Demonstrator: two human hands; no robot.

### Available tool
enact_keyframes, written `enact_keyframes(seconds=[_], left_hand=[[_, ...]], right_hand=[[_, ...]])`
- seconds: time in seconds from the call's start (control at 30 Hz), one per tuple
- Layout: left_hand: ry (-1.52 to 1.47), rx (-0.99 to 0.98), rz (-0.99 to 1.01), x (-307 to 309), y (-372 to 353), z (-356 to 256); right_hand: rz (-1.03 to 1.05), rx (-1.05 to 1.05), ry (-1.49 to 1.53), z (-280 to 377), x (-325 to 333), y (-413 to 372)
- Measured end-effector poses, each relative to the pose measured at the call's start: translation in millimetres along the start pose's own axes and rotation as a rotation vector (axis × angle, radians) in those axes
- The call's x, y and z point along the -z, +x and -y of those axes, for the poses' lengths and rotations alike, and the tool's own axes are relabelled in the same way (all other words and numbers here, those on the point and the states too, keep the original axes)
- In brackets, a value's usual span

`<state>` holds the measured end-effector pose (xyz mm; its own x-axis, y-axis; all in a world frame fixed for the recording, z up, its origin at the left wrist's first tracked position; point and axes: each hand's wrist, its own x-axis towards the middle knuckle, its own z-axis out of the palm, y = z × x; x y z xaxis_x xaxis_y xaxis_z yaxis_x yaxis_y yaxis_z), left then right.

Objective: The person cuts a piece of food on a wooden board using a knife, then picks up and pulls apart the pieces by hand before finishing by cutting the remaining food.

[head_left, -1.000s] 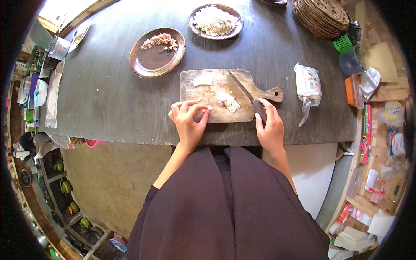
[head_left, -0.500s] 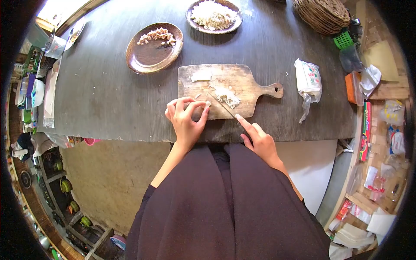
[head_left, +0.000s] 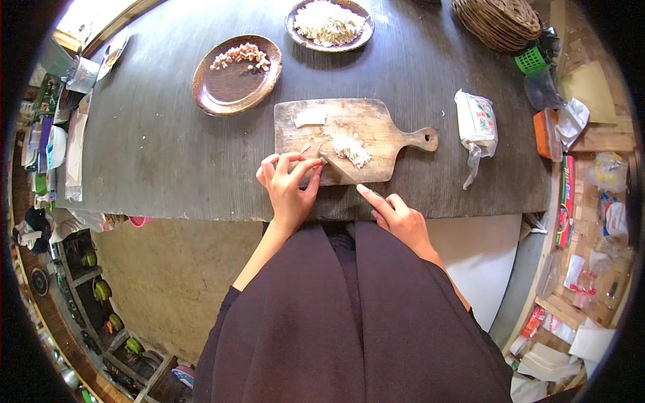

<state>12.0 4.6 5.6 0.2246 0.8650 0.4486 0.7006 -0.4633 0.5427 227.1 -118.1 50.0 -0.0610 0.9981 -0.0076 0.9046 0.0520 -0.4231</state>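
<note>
"Dark wood makes the big table (head_left: 161,148) before us, and the chopping board (head_left: 376,121) lies near its front edge. Can you see how the hands are holding?"

"Yes. The right hand (head_left: 398,218) is closed around the knife (head_left: 340,168), at the near edge of the board. Its forefinger is stretched toward the blade, and the handle is mostly hidden inside the hand."

"And the left hand (head_left: 290,183)?"

"It is at the near left corner of the board, the fingertips pinched on a small pale piece (head_left: 323,161). How firmly, I cannot tell. The tip of the blade is just beside these fingertips."

"What lies on the board itself?"

"On the far side of the blade is a small heap of white shreds (head_left: 352,149). Toward the board's far left corner lies one flat white piece (head_left: 309,119)."

"And around the board?"

"Beyond it, to the left, a brown plate (head_left: 232,102) bears small brownish bits (head_left: 242,56). Farther beyond the board is a second plate (head_left: 328,48), heaped with pale strands (head_left: 329,22). To the right of the board, past its handle, lies a white packet (head_left: 476,121). Farther right and beyond, I notice some brown wickerwork (head_left: 497,23) and a green basket (head_left: 530,61)."
</note>
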Motion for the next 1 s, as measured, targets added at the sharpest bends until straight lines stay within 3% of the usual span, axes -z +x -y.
enact_keyframes(seconds=[0.7,1.0], left_hand=[[0.019,-0.025,0.044,-1.7,-0.7,3.3],[0.007,-0.019,0.031,-2.2,-1.4,4.6]], right_hand=[[0.017,-0.163,-0.051,43.1,-7.6,-13.5],[-0.086,-0.095,-0.054,35.7,-23.2,-10.7]])
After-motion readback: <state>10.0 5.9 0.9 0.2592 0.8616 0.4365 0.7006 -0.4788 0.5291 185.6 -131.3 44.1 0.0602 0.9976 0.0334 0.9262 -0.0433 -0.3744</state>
